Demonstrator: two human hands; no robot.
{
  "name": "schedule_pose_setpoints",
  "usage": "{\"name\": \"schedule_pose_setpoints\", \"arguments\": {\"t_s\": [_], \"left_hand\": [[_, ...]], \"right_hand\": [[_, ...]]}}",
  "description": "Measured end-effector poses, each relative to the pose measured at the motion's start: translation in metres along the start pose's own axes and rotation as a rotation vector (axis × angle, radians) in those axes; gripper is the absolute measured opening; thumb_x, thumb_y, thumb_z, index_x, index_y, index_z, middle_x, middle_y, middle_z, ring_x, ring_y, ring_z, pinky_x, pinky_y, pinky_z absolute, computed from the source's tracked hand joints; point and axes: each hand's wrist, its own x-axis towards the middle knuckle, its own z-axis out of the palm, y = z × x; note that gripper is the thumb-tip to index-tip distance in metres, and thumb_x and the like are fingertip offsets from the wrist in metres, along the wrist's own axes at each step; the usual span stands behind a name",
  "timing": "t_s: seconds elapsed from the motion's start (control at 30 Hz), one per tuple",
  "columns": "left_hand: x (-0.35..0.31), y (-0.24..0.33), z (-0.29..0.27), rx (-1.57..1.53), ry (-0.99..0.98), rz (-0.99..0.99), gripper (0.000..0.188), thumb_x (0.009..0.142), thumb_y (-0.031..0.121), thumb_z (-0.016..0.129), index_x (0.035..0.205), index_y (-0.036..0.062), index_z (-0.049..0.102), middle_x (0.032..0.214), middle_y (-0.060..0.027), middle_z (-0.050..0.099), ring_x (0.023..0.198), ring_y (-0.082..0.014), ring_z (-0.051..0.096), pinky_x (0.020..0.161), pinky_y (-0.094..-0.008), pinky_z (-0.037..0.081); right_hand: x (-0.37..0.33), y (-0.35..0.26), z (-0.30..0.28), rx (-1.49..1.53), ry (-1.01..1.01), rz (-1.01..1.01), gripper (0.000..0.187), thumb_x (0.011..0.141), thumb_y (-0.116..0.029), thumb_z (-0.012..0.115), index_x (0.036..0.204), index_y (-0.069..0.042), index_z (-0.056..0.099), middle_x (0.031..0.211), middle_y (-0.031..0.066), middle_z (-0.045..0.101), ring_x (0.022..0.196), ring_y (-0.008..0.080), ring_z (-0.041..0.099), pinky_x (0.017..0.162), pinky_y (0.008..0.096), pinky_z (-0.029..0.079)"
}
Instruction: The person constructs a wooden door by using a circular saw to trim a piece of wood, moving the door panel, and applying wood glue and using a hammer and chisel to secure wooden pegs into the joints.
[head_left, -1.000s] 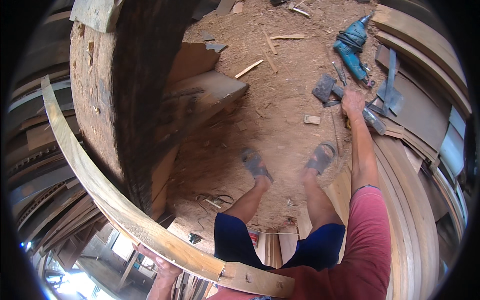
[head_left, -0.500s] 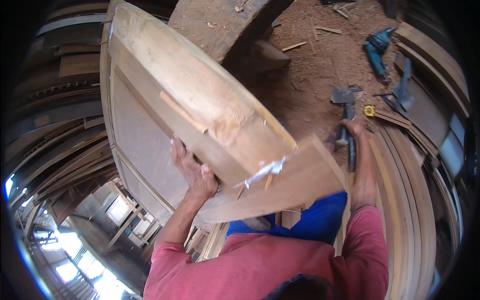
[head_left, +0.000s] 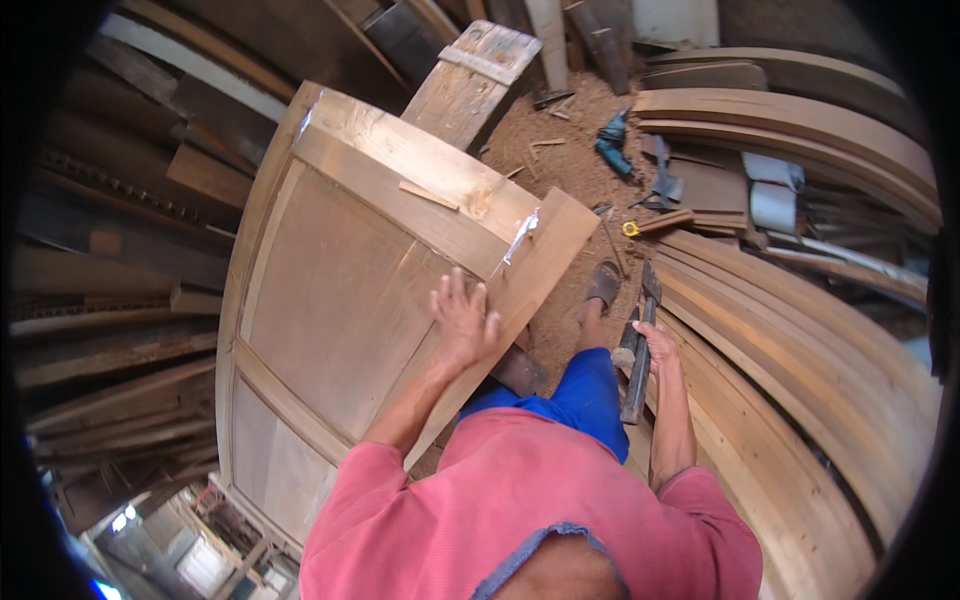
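A framed wooden panel door (head_left: pixel 330 240) slopes across the left and middle, with white paste (head_left: pixel 521 236) along a corner joint. My left hand (head_left: pixel 465 325) rests on its face near the close edge rail, fingers spread and holding nothing. To the right of my legs, my right hand (head_left: pixel 657 345) is closed round a dark hammer-like tool (head_left: pixel 640 375), its metal head pointing away from me. A short dark piece with a pale, worn end (head_left: pixel 624 356) lies against the tool at my fingers; its kind I cannot make out. A loose wood strip (head_left: pixel 428 195) lies on the door frame.
A thick plank (head_left: pixel 470 85) juts out beyond the door. Shavings cover the floor (head_left: pixel 560 165), where a teal power drill (head_left: pixel 612 145) and a yellow tape measure (head_left: pixel 630 229) lie. Long boards (head_left: pixel 770 350) are stacked at right; more timber (head_left: pixel 120 340) fills the left.
My right hand has come back toward my body with the hammer-like tool. My view has shifted, showing more of the door's face. The left hand now lies flatter on the door.
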Motion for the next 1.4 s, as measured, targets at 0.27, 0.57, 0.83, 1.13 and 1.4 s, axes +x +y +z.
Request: {"name": "schedule_pose_setpoints", "arguments": {"t_s": [0.27, 0.57, 0.83, 1.13, 1.4], "left_hand": [[-0.032, 0.125, -0.049, -0.571, -0.116, 0.788, 0.090, 0.071, 0.019, 0.083, 0.152, 0.0163, 0.044, 0.160, -0.0257, 0.028, 0.146, -0.0476, 0.026, 0.118, -0.0577, 0.025], [-0.020, 0.131, -0.088, -0.609, -0.109, 1.220, 0.060, 0.073, 0.013, 0.077, 0.129, 0.0111, 0.055, 0.133, -0.0210, 0.054, 0.127, -0.0425, 0.048, 0.106, -0.0531, 0.041], [0.018, 0.133, -0.083, -0.498, -0.237, 0.904, 0.031, 0.076, 0.019, 0.072, 0.096, 0.0076, 0.052, 0.077, -0.0143, 0.062, 0.079, -0.0403, 0.065, 0.067, -0.0513, 0.050], [0.061, 0.140, -0.026, -0.296, -0.368, 0.878, 0.024, 0.073, 0.010, 0.065, 0.094, 0.0074, 0.054, 0.082, -0.0179, 0.065, 0.082, -0.0434, 0.065, 0.068, -0.0545, 0.050], [0.080, 0.129, -0.009, -0.326, -0.247, 0.803, 0.023, 0.076, 0.015, 0.070, 0.093, 0.0091, 0.056, 0.083, -0.0163, 0.065, 0.086, -0.0400, 0.066, 0.072, -0.0517, 0.051]], "right_hand": [[-0.142, 0.027, 0.057, 0.278, -0.297, -0.167, 0.036, 0.088, -0.027, 0.075, 0.110, 0.001, 0.066, 0.090, 0.0098, 0.071, 0.073, 0.0200, 0.070, 0.074, 0.0350, 0.061], [-0.139, 0.065, 0.095, 0.637, -0.620, -0.363, 0.042, 0.096, -0.025, 0.063, 0.132, -0.005, 0.057, 0.122, 0.0131, 0.067, 0.107, 0.0267, 0.069, 0.093, 0.0430, 0.058], [-0.203, 0.034, 0.064, 0.373, -0.420, -0.488, 0.058, 0.079, -0.019, 0.074, 0.128, 0.005, 0.053, 0.093, 0.0097, 0.061, 0.083, 0.0198, 0.067, 0.074, 0.0386, 0.060], [-0.182, 0.006, 0.020, 0.136, 0.270, -0.664, 0.027, 0.100, -0.032, 0.065, 0.102, -0.006, 0.055, 0.082, 0.0036, 0.059, 0.062, 0.0121, 0.059, 0.054, 0.0280, 0.051], [-0.196, 0.010, 0.021, 0.313, 0.326, -0.804, 0.019, 0.098, -0.021, 0.068, 0.105, -0.006, 0.058, 0.078, 0.0031, 0.057, 0.060, 0.0131, 0.057, 0.054, 0.0294, 0.051]]}}
